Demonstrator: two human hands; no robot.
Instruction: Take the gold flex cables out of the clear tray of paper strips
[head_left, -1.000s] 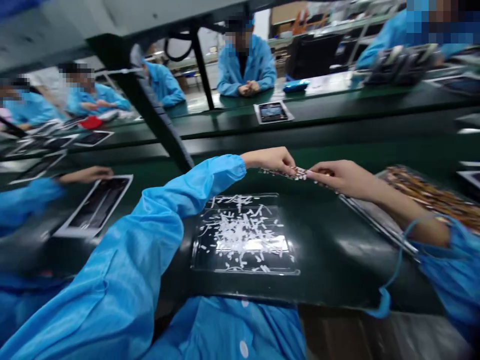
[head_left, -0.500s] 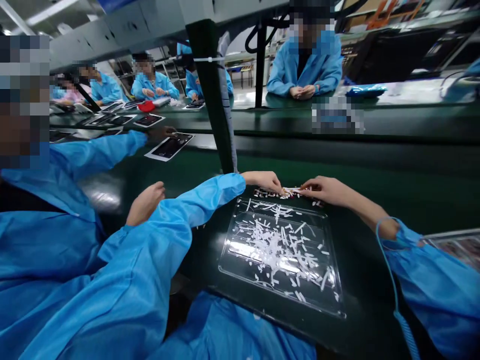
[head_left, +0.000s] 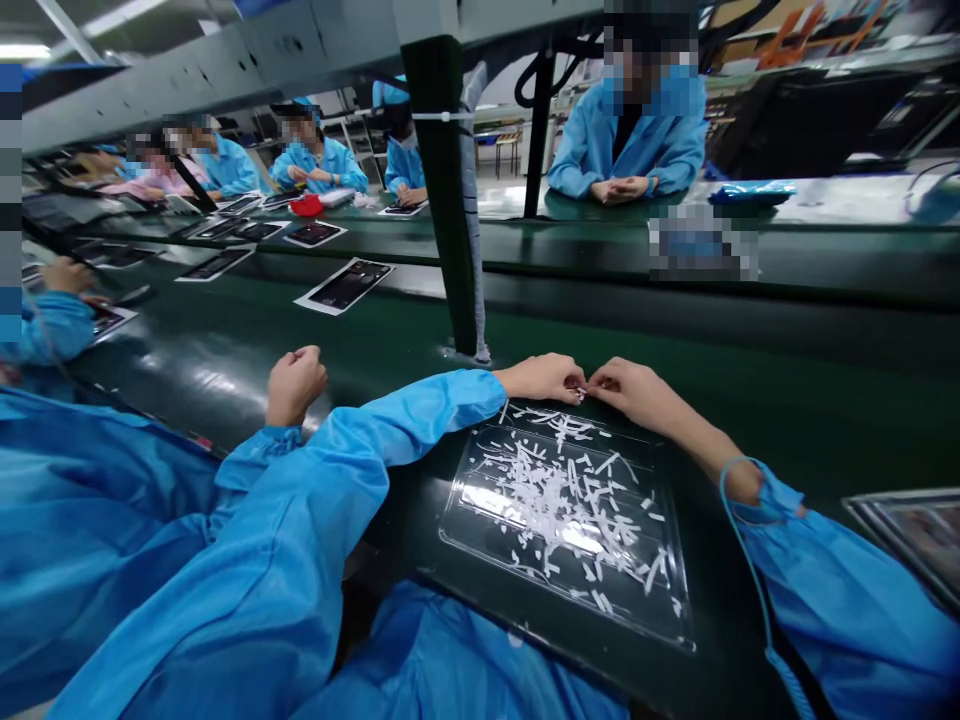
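Note:
My left hand (head_left: 544, 378) and my right hand (head_left: 634, 392) meet fingertip to fingertip just beyond the far edge of a clear plastic tray (head_left: 444, 535). Both are closed in a pinch. A tiny white and brown piece (head_left: 580, 394) shows at the left fingertips; its kind is too small to make out. Whatever the right fingers grip is hidden. White strips (head_left: 551, 495), many short and some bent, lie scattered over the tray. My hands cover most of the spot behind it. A blue coiled cord (head_left: 799, 670) runs from a band at my right wrist.
A padded post (head_left: 446, 200) rises from the green bench (head_left: 750, 370) beyond my left hand. At left is a co-worker's closed hand (head_left: 296, 385). A dark panel on a white sheet (head_left: 345, 287) lies on the bench. Framed trays (head_left: 915, 530) stand at right. Co-workers sit opposite.
My hands have drawn together, now covering the narrow row of small parts visible between them before. The co-worker at left has leaned back, and their far hand has left the dark panel.

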